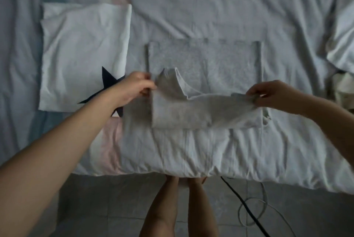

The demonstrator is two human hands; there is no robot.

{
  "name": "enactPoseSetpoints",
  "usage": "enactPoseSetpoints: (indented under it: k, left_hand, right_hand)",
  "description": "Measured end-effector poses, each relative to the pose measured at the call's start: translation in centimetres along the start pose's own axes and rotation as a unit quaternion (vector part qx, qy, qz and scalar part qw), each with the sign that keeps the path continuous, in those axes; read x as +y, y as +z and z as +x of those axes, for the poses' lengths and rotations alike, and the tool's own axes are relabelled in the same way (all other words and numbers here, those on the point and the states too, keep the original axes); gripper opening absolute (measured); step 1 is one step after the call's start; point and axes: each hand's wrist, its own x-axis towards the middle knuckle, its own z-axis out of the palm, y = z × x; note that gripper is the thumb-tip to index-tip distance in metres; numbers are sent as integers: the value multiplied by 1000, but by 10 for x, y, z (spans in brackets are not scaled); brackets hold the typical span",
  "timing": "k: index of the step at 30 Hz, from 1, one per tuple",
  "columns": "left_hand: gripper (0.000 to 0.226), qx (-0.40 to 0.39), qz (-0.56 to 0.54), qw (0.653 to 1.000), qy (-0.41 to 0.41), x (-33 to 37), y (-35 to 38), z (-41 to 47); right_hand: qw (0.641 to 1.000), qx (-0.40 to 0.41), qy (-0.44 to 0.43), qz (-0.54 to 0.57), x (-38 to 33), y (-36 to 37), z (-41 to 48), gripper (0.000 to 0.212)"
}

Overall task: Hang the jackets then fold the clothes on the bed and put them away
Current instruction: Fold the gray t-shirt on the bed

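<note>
A wide bed [210,6] fills most of the view, and its pale cover is full of wrinkles, with faint pink and blue bands on the left side. Below its near edge there is a floor [107,208] of grey tiles, where a black cable [245,204] crosses a looped white cable [266,196]. The light is dim and soft.

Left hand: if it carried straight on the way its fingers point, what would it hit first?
The left hand points right, pinching the grey top; it would likely push into that top's raised fold first; depth is unclear.
</note>
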Motion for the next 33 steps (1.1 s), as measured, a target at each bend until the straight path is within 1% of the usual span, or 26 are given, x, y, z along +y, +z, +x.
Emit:
enactPoseSetpoints:
  k: [1,3,5,7,9,11,14,17,20,22,25,28,29,30,31,32,33]
  left_hand:
    - [22,20,-34,999,19,10,-3,12]
    - [21,56,-67,995,50,26,-3,32]
    - [29,121,-78,988,64,29,4,52]
    - [33,178,-77,979,63,23,16,68]
    - [28,208,-57,974,75,15,24,78]
    - [14,213,-34,972,97,12,27,81]
    - [11,222,-42,968,112,8,26,80]
    - [5,213,-60,969,109,0,19,79]
    - [9,209,-59,970,105,-5,10,79]
    - [11,216,-70,967,118,-4,8,80]
    - [15,214,-85,964,137,1,7,81]
    - [20,219,-77,961,148,4,7,80]
    - [20,238,-57,958,148,7,8,79]
    - [26,275,-13,950,148,8,11,78]
    - [39,321,59,932,157,11,16,76]
    - [50,361,151,902,183,14,21,73]
    - [57,377,245,864,228,18,27,70]
  right_hand:
    - [998,47,-3,42,0,-6,9,36]
    - [987,103,5,120,-1,-8,24,28]
    - [977,160,25,137,1,-4,46,27]
    - [956,226,74,170,6,6,63,26]
    - [928,277,129,215,7,16,74,33]
    - [927,281,142,206,3,20,76,33]
    - [941,276,102,166,-2,21,75,27]
    - [936,298,67,173,-4,21,73,25]
    - [926,325,45,187,-4,22,74,24]
    - [918,345,30,193,-5,23,75,23]
    - [904,372,35,208,-4,27,80,26]
    - [898,381,55,213,-5,33,82,32]
    - [900,386,63,193,-6,37,81,36]
    - [904,400,63,139,-8,42,79,41]
    - [904,420,51,58,-10,49,76,47]
    - [902,431,19,-31,-15,57,73,54]
    - [899,423,-33,-106,-22,66,71,60]
